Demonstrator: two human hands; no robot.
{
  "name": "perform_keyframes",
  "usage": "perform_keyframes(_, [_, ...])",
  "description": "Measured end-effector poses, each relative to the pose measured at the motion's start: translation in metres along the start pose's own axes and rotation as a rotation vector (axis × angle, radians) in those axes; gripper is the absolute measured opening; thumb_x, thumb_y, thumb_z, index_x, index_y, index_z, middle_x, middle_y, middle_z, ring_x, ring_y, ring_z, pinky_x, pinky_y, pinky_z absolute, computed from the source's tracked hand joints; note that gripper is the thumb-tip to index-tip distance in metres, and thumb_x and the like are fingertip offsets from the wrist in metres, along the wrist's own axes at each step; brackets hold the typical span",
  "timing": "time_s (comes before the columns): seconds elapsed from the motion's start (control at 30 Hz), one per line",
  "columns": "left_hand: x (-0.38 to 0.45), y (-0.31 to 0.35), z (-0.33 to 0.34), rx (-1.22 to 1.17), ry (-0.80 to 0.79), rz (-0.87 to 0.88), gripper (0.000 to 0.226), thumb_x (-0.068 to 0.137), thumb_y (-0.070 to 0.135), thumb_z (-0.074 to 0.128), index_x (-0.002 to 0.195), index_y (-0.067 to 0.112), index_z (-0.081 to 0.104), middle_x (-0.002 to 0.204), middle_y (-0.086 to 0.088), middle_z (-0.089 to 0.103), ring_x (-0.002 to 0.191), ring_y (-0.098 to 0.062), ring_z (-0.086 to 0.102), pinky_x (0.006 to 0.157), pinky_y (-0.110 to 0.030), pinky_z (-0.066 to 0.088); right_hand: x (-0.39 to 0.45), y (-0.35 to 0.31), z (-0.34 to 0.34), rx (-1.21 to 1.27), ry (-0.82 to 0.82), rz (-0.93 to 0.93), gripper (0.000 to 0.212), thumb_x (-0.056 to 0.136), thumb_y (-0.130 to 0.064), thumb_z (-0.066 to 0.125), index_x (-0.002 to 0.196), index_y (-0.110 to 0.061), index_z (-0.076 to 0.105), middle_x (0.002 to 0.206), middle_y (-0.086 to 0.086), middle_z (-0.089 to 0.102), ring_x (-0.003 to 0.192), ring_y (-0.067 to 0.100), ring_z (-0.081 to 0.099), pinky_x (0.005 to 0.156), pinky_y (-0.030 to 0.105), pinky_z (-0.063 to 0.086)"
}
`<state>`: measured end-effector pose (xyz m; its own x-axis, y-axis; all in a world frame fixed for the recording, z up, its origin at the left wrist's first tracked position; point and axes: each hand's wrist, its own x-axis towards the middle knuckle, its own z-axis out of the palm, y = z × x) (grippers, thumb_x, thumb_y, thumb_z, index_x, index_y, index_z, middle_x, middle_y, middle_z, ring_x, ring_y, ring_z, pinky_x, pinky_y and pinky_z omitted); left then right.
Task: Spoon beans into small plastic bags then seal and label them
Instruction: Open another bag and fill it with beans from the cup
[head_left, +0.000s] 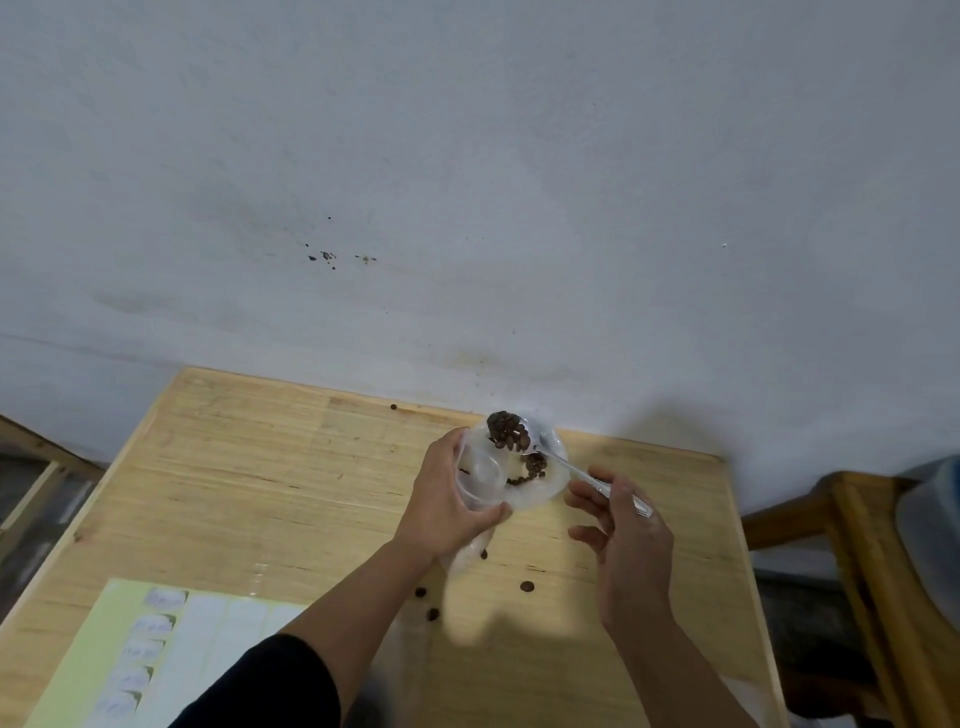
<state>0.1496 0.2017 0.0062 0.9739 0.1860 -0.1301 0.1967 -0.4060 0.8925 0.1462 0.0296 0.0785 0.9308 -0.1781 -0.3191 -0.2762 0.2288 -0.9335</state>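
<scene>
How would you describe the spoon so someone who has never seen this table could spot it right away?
Start at the wooden table and go to its far edge by the wall, where a white plate sits. The spoon hangs just above that plate, its handle pinched in the right hand. It is the only shiny metal thing there, its bowl heaped with dark brown beans.

Table (291, 467): pale wood, matt, grain showing. My spoon (571, 467): shiny metal. My bag (475, 488): clear, thin plastic. Dish (550, 483): translucent white plastic. Label sheet (104, 654): smooth paper. Wall (467, 182): matt, stained.
</scene>
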Motion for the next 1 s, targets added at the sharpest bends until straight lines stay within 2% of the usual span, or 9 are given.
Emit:
perform_keyframes(0.1, [0.000, 0.002, 0.000, 0.002, 0.016, 0.002, 0.100, 0.061, 0.034, 0.085, 0.141, 0.022, 0.026, 0.130, 0.016, 0.033, 0.119, 0.003, 0.031, 0.096, -0.008, 0.025, -0.012, -0.001, -0.001, -0.180, -0.066, -0.169, 0.026, 0.098, -0.016, 0.041, 0.098, -0.009, 0.066, 0.081, 0.009, 0.071, 0.073, 0.016, 0.067, 0.046, 0.023, 0.050])
perform_keyframes(0.2, [-0.002, 0.003, -0.001, -0.001, 0.017, 0.020, 0.097, 0.061, 0.031, 0.085, 0.139, 0.022, 0.028, 0.127, 0.017, 0.033, 0.116, 0.004, 0.033, 0.086, 0.003, 0.024, -0.019, 0.004, -0.004, -0.347, -0.085, -0.316, 0.021, 0.094, -0.016, 0.046, 0.096, -0.018, 0.068, 0.079, 0.004, 0.069, 0.070, 0.012, 0.065, 0.047, 0.023, 0.051])
perform_keyframes(0.3, [-0.003, 0.004, -0.002, 0.004, 0.012, 0.036, 0.095, 0.061, 0.030, 0.085, 0.138, 0.022, 0.029, 0.126, 0.018, 0.033, 0.115, 0.004, 0.033, 0.083, 0.006, 0.025, -0.022, 0.011, -0.010, -0.492, -0.040, -0.415, 0.012, 0.089, -0.017, 0.061, 0.092, -0.025, 0.069, 0.077, -0.003, 0.067, 0.062, 0.008, 0.063, 0.050, 0.016, 0.049])
perform_keyframes(0.37, [-0.003, 0.004, -0.001, 0.003, 0.015, 0.040, 0.095, 0.061, 0.031, 0.085, 0.138, 0.024, 0.030, 0.125, 0.018, 0.034, 0.114, 0.004, 0.034, 0.083, 0.004, 0.026, -0.022, 0.017, -0.015, -0.598, -0.004, -0.447, 0.010, 0.082, -0.019, 0.069, 0.091, -0.023, 0.072, 0.076, -0.011, 0.068, 0.070, 0.001, 0.065, 0.059, 0.010, 0.049])
perform_keyframes(0.5, [-0.003, 0.004, -0.001, 0.002, 0.029, 0.035, 0.097, 0.059, 0.032, 0.086, 0.138, 0.024, 0.029, 0.125, 0.019, 0.034, 0.116, 0.005, 0.034, 0.086, 0.004, 0.024, -0.020, 0.030, -0.023, -0.678, 0.067, -0.315, 0.014, 0.077, -0.012, 0.075, 0.087, -0.022, 0.074, 0.079, -0.006, 0.068, 0.079, -0.003, 0.061, 0.065, 0.002, 0.043])
perform_keyframes(0.6, [-0.003, 0.003, -0.001, 0.014, 0.032, 0.037, 0.096, 0.059, 0.032, 0.086, 0.137, 0.025, 0.030, 0.124, 0.019, 0.036, 0.116, 0.004, 0.036, 0.084, 0.006, 0.025, -0.015, 0.036, -0.027, -0.453, 0.132, -0.121, 0.013, 0.078, -0.011, 0.072, 0.087, -0.021, 0.074, 0.082, -0.005, 0.072, 0.077, 0.002, 0.065, 0.069, 0.010, 0.048])
perform_keyframes(0.7, [-0.003, 0.003, -0.002, 0.017, 0.030, 0.030, 0.097, 0.060, 0.032, 0.086, 0.138, 0.021, 0.030, 0.126, 0.017, 0.035, 0.116, 0.004, 0.035, 0.086, 0.005, 0.026, -0.005, 0.039, -0.031, -0.246, 0.314, 0.006, 0.012, 0.080, -0.009, 0.070, 0.087, -0.019, 0.072, 0.084, -0.004, 0.071, 0.082, 0.008, 0.064, 0.075, 0.022, 0.049])
perform_keyframes(0.83, [-0.004, 0.005, 0.000, 0.030, 0.034, 0.036, 0.093, 0.058, 0.034, 0.084, 0.135, 0.023, 0.033, 0.126, 0.015, 0.038, 0.114, 0.004, 0.037, 0.087, 0.001, 0.028, 0.013, 0.053, -0.037, -0.207, 0.529, 0.132, 0.010, 0.080, -0.013, 0.070, 0.087, -0.020, 0.071, 0.083, -0.007, 0.068, 0.081, 0.007, 0.061, 0.080, 0.024, 0.046])
perform_keyframes(1.0, [-0.005, 0.006, 0.000, 0.038, 0.026, 0.060, 0.087, 0.058, 0.034, 0.084, 0.126, 0.035, 0.030, 0.123, 0.017, 0.039, 0.111, 0.015, 0.037, 0.086, 0.006, 0.026, 0.032, 0.072, -0.038, -0.279, 0.608, 0.190, 0.006, 0.082, -0.017, 0.068, 0.086, -0.021, 0.071, 0.084, -0.005, 0.067, 0.085, 0.012, 0.060, 0.079, 0.025, 0.045])
